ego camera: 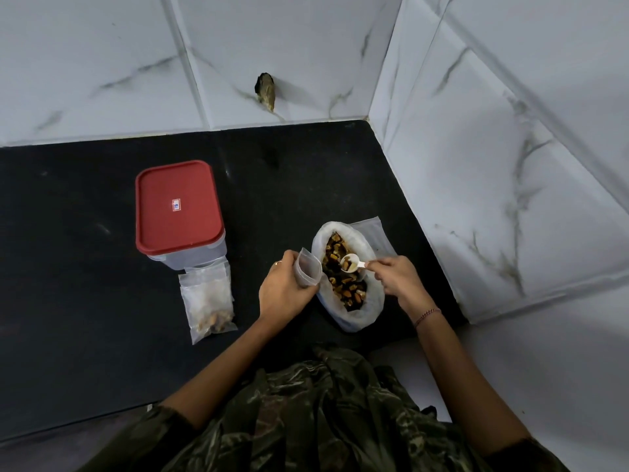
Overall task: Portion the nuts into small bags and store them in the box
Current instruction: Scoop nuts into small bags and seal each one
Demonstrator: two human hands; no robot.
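Note:
A large white plastic bag [369,310] lies open on the black counter and is full of brown nuts [337,248]. My right hand [396,279] pinches the handle of a small white scoop [351,261] that carries a few nuts above this bag. My left hand [284,289] grips a small clear zip bag [308,270], its mouth held open just left of the scoop. Further left a filled small bag of nuts [208,301] lies flat. Behind it stands a clear storage box with a red lid [177,207], closed.
The black counter [85,267] sits in a corner of white marble-patterned tiled walls, one at the back and one at the right. A spare clear bag [372,229] lies behind the big bag. A dark hole [266,90] marks the back wall.

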